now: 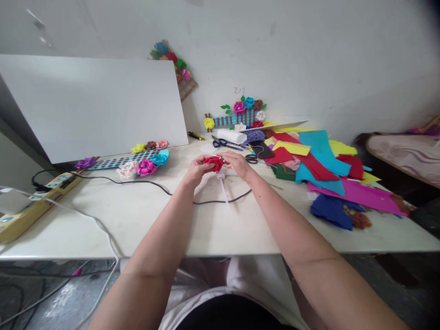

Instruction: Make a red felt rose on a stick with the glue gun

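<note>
A red paper flower (213, 163) is held above the middle of the table. My left hand (196, 171) is closed round its left side. From the other side, my right hand (238, 165) pinches at the flower's right edge, its fingers partly overlapping so the exact grip is hard to see. Just below the hands lies a white glue gun (220, 176) with a pale glue stick (224, 190) pointing towards me. Beside my right hand are black-handled scissors (251, 159), and a second pair, with dark blue handles (220, 143), lies behind the flower.
Coloured crepe and felt sheets (319, 156) pile up on the right. At left lies a flowered guitar-shaped craft (127, 159) before a white board (92, 105). A black cord (137, 182) crosses from the power strip (20, 220). Another flowered craft (237, 119) leans on the wall.
</note>
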A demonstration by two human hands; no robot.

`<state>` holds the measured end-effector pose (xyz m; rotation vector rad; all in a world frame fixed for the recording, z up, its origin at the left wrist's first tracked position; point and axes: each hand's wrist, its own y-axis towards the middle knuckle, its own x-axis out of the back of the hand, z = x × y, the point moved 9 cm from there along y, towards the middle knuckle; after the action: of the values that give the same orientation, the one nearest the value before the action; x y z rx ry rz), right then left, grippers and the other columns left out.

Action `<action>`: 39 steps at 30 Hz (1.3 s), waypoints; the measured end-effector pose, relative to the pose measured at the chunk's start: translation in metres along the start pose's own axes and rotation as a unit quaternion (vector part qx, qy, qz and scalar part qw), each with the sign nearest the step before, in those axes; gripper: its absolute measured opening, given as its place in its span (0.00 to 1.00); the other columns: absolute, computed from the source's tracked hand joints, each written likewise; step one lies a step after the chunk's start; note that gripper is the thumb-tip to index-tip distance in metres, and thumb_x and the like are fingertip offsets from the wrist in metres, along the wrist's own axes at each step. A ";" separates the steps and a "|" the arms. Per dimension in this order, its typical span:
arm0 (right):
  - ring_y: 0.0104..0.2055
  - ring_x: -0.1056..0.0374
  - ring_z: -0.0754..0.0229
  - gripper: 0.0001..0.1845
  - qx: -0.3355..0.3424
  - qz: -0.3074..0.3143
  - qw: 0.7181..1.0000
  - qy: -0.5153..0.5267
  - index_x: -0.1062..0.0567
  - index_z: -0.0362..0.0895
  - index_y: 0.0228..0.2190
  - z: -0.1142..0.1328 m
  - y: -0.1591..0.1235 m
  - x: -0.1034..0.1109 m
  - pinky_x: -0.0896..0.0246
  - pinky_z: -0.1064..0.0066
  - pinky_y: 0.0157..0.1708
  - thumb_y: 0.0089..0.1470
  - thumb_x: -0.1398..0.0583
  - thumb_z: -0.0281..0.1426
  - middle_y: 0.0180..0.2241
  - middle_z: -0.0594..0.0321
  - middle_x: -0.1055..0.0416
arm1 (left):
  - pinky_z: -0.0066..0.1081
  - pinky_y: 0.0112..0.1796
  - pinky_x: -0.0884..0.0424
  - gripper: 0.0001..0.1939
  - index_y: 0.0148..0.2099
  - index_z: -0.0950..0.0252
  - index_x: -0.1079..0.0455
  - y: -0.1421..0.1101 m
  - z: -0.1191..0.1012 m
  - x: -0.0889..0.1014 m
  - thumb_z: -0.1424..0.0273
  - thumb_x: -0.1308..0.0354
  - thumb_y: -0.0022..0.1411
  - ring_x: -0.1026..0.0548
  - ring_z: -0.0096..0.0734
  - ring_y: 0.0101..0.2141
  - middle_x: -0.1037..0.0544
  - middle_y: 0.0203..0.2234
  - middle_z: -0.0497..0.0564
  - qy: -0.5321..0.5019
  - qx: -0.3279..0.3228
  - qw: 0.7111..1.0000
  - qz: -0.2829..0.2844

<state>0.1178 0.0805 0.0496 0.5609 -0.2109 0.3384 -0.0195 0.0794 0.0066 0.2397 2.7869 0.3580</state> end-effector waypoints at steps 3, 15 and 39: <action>0.42 0.31 0.55 0.16 0.001 0.000 1.000 0.006 0.18 0.44 0.34 0.004 -0.001 0.000 0.36 0.61 0.45 0.51 0.43 0.38 0.38 0.56 0.26 | 0.33 0.36 0.28 0.18 0.34 0.67 0.30 0.000 0.001 -0.001 0.71 0.30 0.39 0.25 0.29 0.29 0.23 0.28 0.47 0.006 0.002 1.000 0.010; 0.39 0.33 0.55 0.15 0.010 0.021 1.000 0.004 0.19 0.43 0.30 0.012 -0.003 -0.004 0.37 0.63 0.38 0.51 0.43 0.37 0.37 0.55 0.28 | 0.32 0.34 0.28 0.18 0.32 0.66 0.31 -0.001 0.001 -0.002 0.73 0.29 0.36 0.25 0.28 0.27 0.23 0.25 0.46 -0.005 0.012 1.000 0.007; 0.30 0.36 0.63 0.07 -0.073 -0.079 0.993 0.047 0.26 0.44 0.27 -0.001 -0.002 0.004 0.38 0.68 0.36 0.41 0.41 0.32 0.26 0.67 0.30 | 0.35 0.35 0.28 0.17 0.33 0.65 0.28 -0.003 -0.007 0.001 0.73 0.30 0.37 0.25 0.31 0.28 0.22 0.27 0.48 0.012 -0.016 1.000 -0.015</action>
<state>0.1221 0.0802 0.0490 0.4129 -0.0990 0.1938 -0.0228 0.0755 0.0116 0.1882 2.8036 0.4003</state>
